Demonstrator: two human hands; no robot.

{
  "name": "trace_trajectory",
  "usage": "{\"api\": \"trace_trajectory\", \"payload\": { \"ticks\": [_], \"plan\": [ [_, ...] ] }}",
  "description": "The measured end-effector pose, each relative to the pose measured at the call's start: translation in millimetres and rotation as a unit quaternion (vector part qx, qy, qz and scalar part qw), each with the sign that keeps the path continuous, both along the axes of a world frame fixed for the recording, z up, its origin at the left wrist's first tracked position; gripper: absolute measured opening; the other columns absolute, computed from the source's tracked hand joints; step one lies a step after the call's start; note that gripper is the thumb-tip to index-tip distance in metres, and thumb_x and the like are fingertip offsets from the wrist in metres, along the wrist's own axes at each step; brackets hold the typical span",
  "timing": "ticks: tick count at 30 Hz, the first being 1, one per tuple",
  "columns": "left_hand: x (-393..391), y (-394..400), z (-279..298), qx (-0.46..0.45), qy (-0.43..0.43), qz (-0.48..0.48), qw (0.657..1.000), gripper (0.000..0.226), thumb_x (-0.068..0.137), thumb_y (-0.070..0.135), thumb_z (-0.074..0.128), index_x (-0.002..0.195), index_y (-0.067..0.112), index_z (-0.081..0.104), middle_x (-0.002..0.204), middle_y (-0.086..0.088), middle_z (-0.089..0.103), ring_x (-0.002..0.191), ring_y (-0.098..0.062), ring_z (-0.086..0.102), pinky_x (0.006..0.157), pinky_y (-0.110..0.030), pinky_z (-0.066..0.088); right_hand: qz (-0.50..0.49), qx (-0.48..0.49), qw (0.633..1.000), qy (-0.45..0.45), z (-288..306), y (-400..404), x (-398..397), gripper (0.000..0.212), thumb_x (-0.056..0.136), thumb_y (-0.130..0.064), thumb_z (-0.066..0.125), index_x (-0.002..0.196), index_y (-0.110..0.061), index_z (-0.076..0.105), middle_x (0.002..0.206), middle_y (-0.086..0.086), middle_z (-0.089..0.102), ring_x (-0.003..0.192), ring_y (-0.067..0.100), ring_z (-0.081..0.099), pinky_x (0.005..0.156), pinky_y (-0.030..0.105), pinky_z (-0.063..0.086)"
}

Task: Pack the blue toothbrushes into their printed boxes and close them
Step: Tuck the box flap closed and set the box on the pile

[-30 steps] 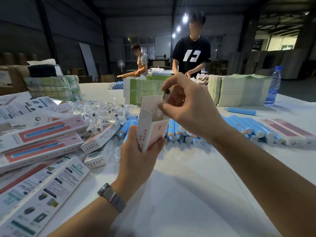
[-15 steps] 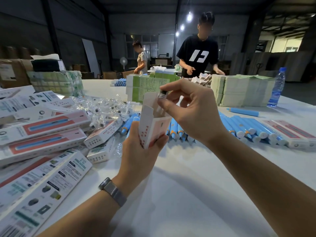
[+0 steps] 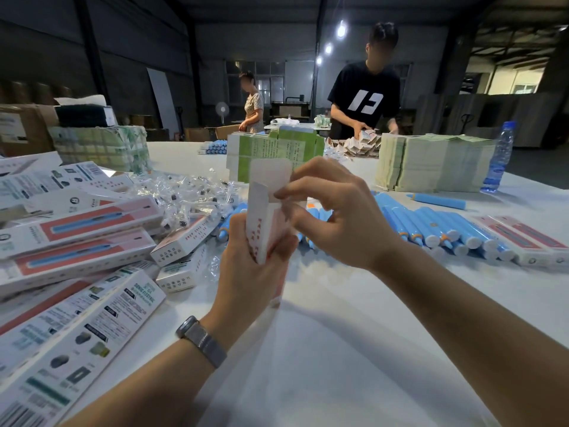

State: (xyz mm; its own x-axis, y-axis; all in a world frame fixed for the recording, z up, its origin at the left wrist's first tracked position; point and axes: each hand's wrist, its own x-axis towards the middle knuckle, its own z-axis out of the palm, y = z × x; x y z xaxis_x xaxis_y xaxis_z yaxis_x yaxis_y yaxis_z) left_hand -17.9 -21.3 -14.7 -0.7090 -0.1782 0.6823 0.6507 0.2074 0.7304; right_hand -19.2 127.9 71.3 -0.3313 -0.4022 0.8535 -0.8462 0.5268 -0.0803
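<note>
My left hand point(image 3: 246, 272) grips a small white printed box point(image 3: 261, 223) upright above the white table point(image 3: 338, 349). Its top flap point(image 3: 271, 174) stands open. My right hand point(image 3: 335, 217) is at the box's open top, thumb and forefinger pinching a side flap there. What is inside the box is hidden. A row of blue toothbrushes point(image 3: 431, 223) lies on the table behind my hands. Long printed boxes point(image 3: 77, 241) are piled at the left.
Clear plastic packets point(image 3: 184, 195) are heaped at centre left. Green and pale paper stacks point(image 3: 431, 161) and a water bottle point(image 3: 498, 155) stand at the back right. Two people point(image 3: 366, 100) work at the far side. Packed boxes point(image 3: 529, 241) lie at the right.
The small dark-tipped piece that my right hand held over the box opening is no longer visible. My right hand has dropped to the side flap, and the top flap now stands higher.
</note>
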Motion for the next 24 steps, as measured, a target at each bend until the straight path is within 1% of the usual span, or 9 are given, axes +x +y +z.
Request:
{"api": "trace_trajectory", "payload": {
  "ticks": [2, 4, 7, 10, 14, 16, 19, 21, 24],
  "plan": [
    [3, 0, 0, 0.016, 0.004, -0.066, 0.998, 0.028, 0.083, 0.054, 0.061, 0.102, 0.043, 0.043, 0.088, 0.016, 0.064, 0.077, -0.017, 0.066, 0.067, -0.046, 0.057, 0.017, -0.038, 0.998, -0.047, -5, 0, -4, 0.008, 0.083, -0.014, 0.068, 0.087, -0.013, 0.074, 0.106, 0.0, 0.054, 0.089, 0.016, 0.055, 0.07, 0.017, 0.04],
    [4, -1, 1, 0.032, 0.001, -0.122, 0.992, 0.026, 0.09, 0.052, 0.054, 0.109, 0.038, 0.042, 0.094, 0.008, 0.066, 0.081, -0.017, 0.068, 0.069, -0.04, 0.057, 0.046, -0.101, 0.984, -0.137, -7, 1, -7, 0.008, 0.082, -0.017, 0.067, 0.08, -0.024, 0.072, 0.113, -0.005, 0.05, 0.097, 0.014, 0.055, 0.064, 0.024, 0.047],
    [3, -2, 2, 0.028, -0.008, -0.151, 0.988, 0.024, 0.093, 0.049, 0.048, 0.113, 0.04, 0.039, 0.104, 0.005, 0.065, 0.093, -0.024, 0.068, 0.08, -0.049, 0.058, 0.112, -0.12, 0.956, -0.243, -7, 7, -12, 0.016, 0.082, -0.017, 0.065, 0.086, -0.033, 0.07, 0.109, -0.008, 0.053, 0.098, 0.012, 0.058, 0.069, 0.027, 0.05],
    [3, -2, 5, 0.034, -0.002, -0.133, 0.991, 0.017, 0.099, 0.042, 0.043, 0.115, 0.037, 0.043, 0.098, 0.017, 0.063, 0.09, -0.016, 0.067, 0.077, -0.04, 0.057, 0.141, -0.091, 0.954, -0.248, -12, 6, -9, 0.032, 0.085, -0.014, 0.065, 0.107, -0.038, 0.065, 0.107, -0.009, 0.057, 0.085, 0.014, 0.059, 0.065, 0.033, 0.057],
    [5, -3, 11, 0.039, 0.002, -0.12, 0.992, 0.026, 0.099, 0.041, 0.04, 0.121, 0.031, 0.05, 0.094, 0.011, 0.067, 0.08, -0.011, 0.066, 0.067, -0.026, 0.053, 0.159, -0.154, 0.944, -0.246, -14, 3, -8, 0.055, 0.08, -0.022, 0.077, 0.124, -0.046, 0.053, 0.099, -0.018, 0.059, 0.072, 0.011, 0.063, 0.065, 0.03, 0.057],
    [8, -1, 12, 0.035, 0.011, -0.127, 0.991, 0.034, 0.1, 0.038, 0.039, 0.134, 0.042, 0.043, 0.101, 0.007, 0.066, 0.087, -0.016, 0.067, 0.073, -0.031, 0.056, 0.163, -0.17, 0.939, -0.25, -14, 3, -9, 0.049, 0.077, -0.025, 0.079, 0.115, -0.047, 0.058, 0.097, -0.02, 0.06, 0.071, 0.009, 0.062, 0.065, 0.026, 0.054],
    [13, 0, 14, 0.035, 0.024, -0.159, 0.986, 0.043, 0.1, 0.032, 0.039, 0.129, 0.064, 0.037, 0.104, -0.006, 0.065, 0.085, -0.023, 0.066, 0.073, -0.034, 0.058, 0.165, -0.169, 0.937, -0.258, -17, 7, -10, 0.043, 0.078, -0.022, 0.077, 0.11, -0.047, 0.062, 0.097, -0.017, 0.06, 0.07, 0.009, 0.061, 0.068, 0.024, 0.051],
    [14, -1, 15, 0.018, 0.018, -0.165, 0.986, 0.042, 0.099, 0.032, 0.039, 0.125, 0.064, 0.041, 0.107, -0.013, 0.063, 0.086, -0.032, 0.064, 0.074, -0.044, 0.058, 0.164, -0.153, 0.94, -0.256, -19, 9, -10, 0.04, 0.081, -0.021, 0.075, 0.113, -0.04, 0.064, 0.1, -0.012, 0.06, 0.072, 0.008, 0.06, 0.07, 0.023, 0.05],
    [15, -1, 16, 0.043, 0.01, -0.186, 0.982, 0.037, 0.097, 0.028, 0.04, 0.126, 0.052, 0.045, 0.106, -0.019, 0.06, 0.081, -0.023, 0.064, 0.074, -0.039, 0.057, 0.166, -0.123, 0.947, -0.244, -20, 8, -10, 0.031, 0.086, -0.015, 0.069, 0.113, -0.03, 0.066, 0.102, -0.002, 0.056, 0.074, 0.004, 0.055, 0.071, 0.02, 0.049]
  ]
}}
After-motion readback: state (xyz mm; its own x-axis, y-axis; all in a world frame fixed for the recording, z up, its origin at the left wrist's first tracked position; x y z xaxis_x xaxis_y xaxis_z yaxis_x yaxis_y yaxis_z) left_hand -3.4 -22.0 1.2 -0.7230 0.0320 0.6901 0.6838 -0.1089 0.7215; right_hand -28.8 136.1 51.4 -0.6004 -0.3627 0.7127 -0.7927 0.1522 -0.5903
